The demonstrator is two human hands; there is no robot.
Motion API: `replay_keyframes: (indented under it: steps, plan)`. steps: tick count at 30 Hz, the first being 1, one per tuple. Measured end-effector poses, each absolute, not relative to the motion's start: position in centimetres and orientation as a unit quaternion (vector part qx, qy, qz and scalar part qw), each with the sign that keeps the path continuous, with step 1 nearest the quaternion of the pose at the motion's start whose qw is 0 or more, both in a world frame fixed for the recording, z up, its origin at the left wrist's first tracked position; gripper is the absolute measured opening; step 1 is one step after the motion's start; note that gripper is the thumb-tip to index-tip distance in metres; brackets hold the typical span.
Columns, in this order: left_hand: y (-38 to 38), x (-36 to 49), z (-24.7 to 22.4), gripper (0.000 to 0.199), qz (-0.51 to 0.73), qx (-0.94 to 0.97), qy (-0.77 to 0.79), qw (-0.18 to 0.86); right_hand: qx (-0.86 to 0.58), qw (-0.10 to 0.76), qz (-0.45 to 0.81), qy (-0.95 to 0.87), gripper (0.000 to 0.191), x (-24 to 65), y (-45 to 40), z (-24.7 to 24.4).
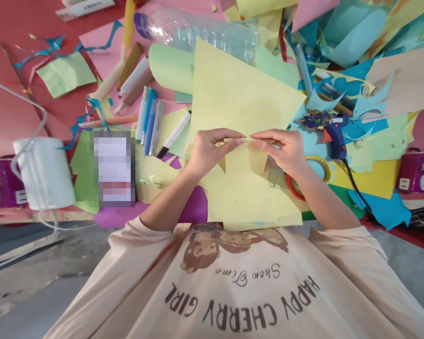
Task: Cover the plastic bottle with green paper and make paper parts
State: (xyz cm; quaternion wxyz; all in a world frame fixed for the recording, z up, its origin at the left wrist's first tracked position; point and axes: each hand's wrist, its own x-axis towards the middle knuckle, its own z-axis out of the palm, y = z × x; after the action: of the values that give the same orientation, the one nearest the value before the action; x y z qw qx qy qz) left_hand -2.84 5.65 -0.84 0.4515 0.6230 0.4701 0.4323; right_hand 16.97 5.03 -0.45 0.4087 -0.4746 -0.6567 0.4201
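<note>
A large pale yellow sheet of paper [240,89] lies at the middle of the table, with more yellow paper [238,200] nearer my body. Over it, my left hand [215,145] and my right hand [281,145] meet almost fingertip to fingertip. Each hand pinches the edge of a small piece of yellow paper [248,140], thumb below and fingers above. Its outline blends into the yellow sheets underneath. Shadows of the hands fall on the paper beneath.
Markers [150,120] and a phone [115,167] lie on the left. A plastic bottle [201,33] is beyond the sheet. On the right are a blue glue gun [335,134], scissors [295,186] and paper scraps. A white cylindrical object [45,173] stands far left.
</note>
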Motion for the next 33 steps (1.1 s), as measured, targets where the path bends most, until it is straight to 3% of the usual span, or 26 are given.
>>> replay_keyframes:
  steps: [4, 13, 23, 33]
  plan:
    - [5.8, -2.9, -1.0, 0.013, 0.441, 0.62, 0.487, 0.429, -0.473, 0.43, 0.466, -0.612, 0.019, 17.0, 5.3, -0.4]
    - [5.9, -3.2, -0.5, 0.035, 0.432, 0.616, 0.482, 0.449, -0.487, 0.439, 0.485, -0.578, 0.017, 17.3, 5.6, -0.2]
    - [6.4, -3.9, -0.8, 0.039, 0.43, 0.622, 0.495, 0.428, -0.491, 0.435, 0.46, -0.598, 0.016, 17.8, 5.6, -0.1]
    - [5.5, -3.3, -0.8, 0.027, 0.408, 0.638, 0.461, 0.463, -0.484, 0.43, 0.456, -0.611, 0.017, 17.1, 4.6, -0.5]
